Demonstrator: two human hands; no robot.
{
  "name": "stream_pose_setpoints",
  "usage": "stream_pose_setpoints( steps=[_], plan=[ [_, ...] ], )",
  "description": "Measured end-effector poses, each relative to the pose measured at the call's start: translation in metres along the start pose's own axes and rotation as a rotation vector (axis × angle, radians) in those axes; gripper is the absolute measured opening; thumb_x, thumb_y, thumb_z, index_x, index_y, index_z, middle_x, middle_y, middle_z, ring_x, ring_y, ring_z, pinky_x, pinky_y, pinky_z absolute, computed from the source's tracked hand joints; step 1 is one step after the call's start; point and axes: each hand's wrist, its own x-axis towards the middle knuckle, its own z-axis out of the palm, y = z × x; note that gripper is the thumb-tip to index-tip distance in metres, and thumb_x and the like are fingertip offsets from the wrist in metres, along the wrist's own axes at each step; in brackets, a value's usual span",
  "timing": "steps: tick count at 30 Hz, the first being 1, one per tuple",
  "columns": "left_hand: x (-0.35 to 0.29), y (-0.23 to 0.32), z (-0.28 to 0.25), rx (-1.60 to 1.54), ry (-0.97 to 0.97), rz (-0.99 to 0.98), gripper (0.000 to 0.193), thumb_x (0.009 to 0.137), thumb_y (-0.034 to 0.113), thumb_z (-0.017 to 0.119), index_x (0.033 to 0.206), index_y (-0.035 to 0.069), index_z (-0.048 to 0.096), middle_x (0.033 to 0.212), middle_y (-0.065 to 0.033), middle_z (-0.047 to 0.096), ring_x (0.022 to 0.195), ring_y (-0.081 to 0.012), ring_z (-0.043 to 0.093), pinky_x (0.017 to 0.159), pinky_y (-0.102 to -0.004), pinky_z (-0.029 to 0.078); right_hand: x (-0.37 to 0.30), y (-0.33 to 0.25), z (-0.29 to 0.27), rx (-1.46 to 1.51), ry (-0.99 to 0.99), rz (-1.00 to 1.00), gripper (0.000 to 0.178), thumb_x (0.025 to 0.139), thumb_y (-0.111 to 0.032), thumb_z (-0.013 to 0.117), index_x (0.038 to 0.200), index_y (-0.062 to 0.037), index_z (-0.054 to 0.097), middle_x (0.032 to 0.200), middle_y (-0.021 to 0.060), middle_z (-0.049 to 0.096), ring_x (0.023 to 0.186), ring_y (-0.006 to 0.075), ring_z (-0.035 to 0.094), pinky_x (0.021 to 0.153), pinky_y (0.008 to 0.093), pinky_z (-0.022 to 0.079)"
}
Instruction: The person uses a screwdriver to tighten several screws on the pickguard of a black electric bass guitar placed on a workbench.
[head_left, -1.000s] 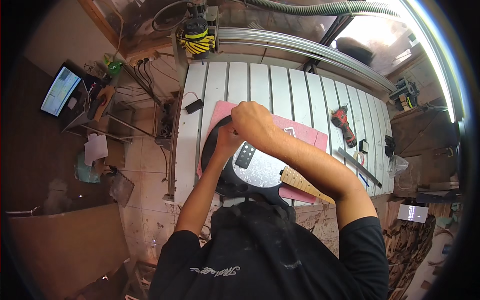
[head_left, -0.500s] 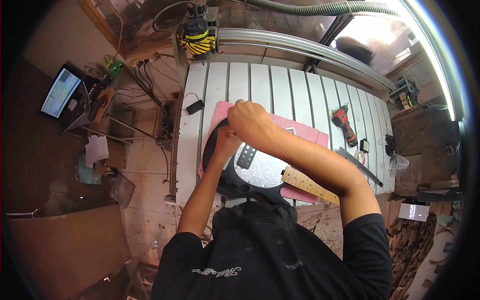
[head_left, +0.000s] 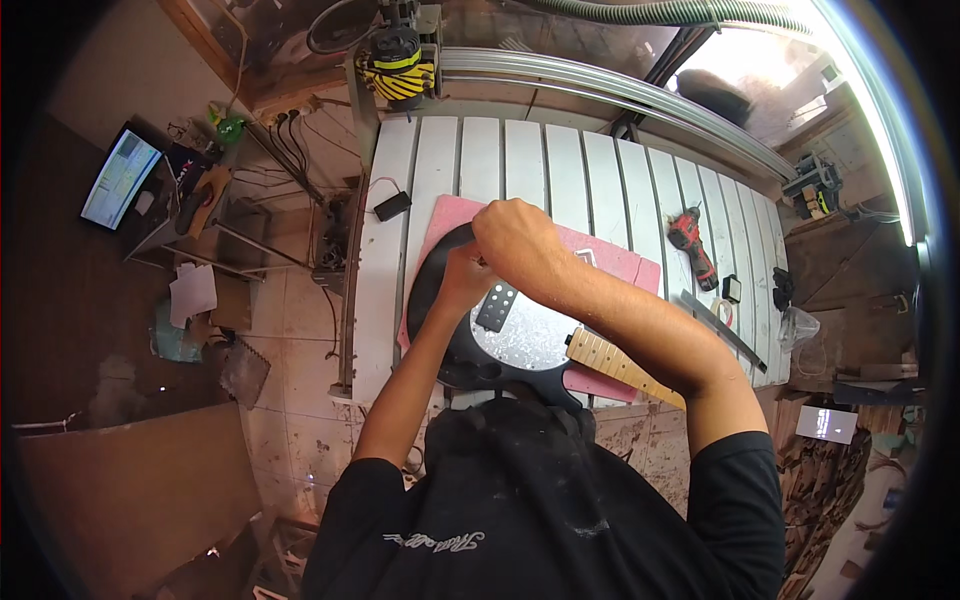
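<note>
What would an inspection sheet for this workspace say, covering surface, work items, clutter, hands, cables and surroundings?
Surface: white slatted table, with a pink mat under the guitar.
Work items: black guitar body, pearly pickguard, black pickup, light fretted neck partly behind the right forearm.
Clutter: red drill, small black box, long metal strip, clear bag.
Hands: left hand and right hand close together over the guitar body; anything held is hidden.
Cables: dark cables left of the table; thin wire on the black box.
Surroundings: monitor left, metal rail beyond the table.
</note>
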Motion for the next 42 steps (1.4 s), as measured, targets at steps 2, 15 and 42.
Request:
stream_pose_setpoints(
  steps=[2, 15, 42],
  plan=[
    [0.004, 0.003, 0.004, 0.003, 0.011, -0.111, 0.016, 0.079, 0.010, 0.074, 0.086, -0.001, 0.065, 0.069, -0.0066, 0.067, 0.067, -0.0040, 0.057, 0.060, -0.0262, 0.047, 0.001, 0.002, 0.003, 0.016, -0.001, 0.054, 0.011, 0.075, -0.010, 0.067, 0.073, 0.0004, 0.070, 0.075, 0.0173, 0.068, 0.074, 0.0328, 0.070, 0.063, 0.0391, 0.057],
    [0.000, 0.003, 0.008, -0.307, 0.045, -0.115, 0.016, 0.079, 0.009, 0.074, 0.089, -0.001, 0.067, 0.069, -0.0032, 0.067, 0.067, -0.0030, 0.054, 0.060, -0.0261, 0.046, 0.002, 0.007, -0.001, 0.013, -0.080, 0.068, 0.013, 0.074, -0.013, 0.069, 0.073, -0.0005, 0.071, 0.075, 0.0188, 0.068, 0.074, 0.0327, 0.070, 0.064, 0.0388, 0.057],
    [-0.002, -0.016, 0.004, 0.019, 0.148, 0.122, 0.018, 0.076, 0.011, 0.075, 0.088, 0.000, 0.066, 0.075, -0.0106, 0.070, 0.075, -0.0090, 0.064, 0.065, -0.0311, 0.050, 0.002, -0.014, 0.015, -0.092, 0.015, -0.013, 0.012, 0.075, -0.013, 0.065, 0.079, -0.0059, 0.074, 0.081, 0.0140, 0.071, 0.080, 0.0281, 0.072, 0.063, 0.0367, 0.057]
  ],
)
